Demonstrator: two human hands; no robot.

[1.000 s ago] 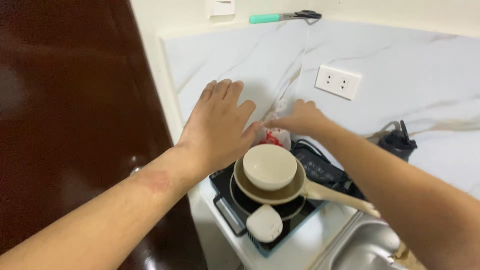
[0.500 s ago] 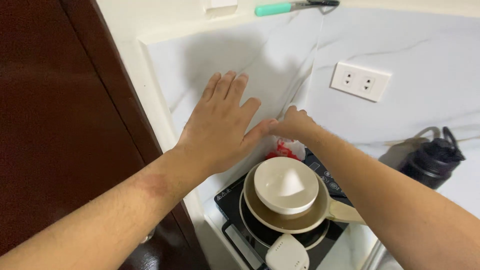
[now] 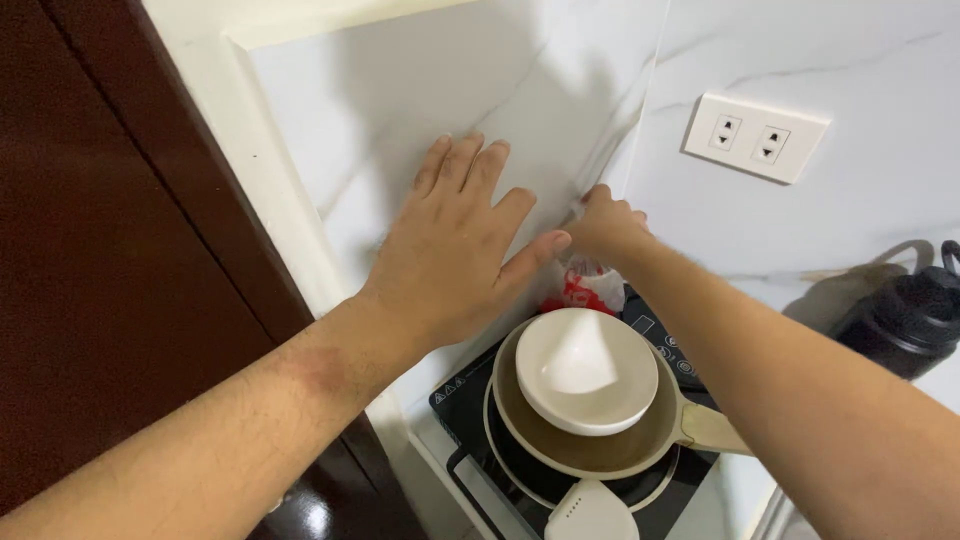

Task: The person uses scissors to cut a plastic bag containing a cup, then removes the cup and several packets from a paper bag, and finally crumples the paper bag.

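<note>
The right hand [image 3: 603, 226] pinches the top of a small plastic bag [image 3: 585, 286] with red print, fingers closed on it in the wall corner. The left hand [image 3: 455, 250] is spread flat, fingers open (holding nothing), thumb tip just beside the right hand. Below the fingers a cream bowl [image 3: 585, 368] sits in a pan [image 3: 600, 452] on an induction hob [image 3: 462, 390]; a dark bottle [image 3: 905, 318] stands well apart

Right hand [image 3: 603, 222] hides the bag [image 3: 585, 288] top.

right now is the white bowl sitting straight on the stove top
No, the white bowl sits inside the beige pan, which rests on the black stove.
</note>
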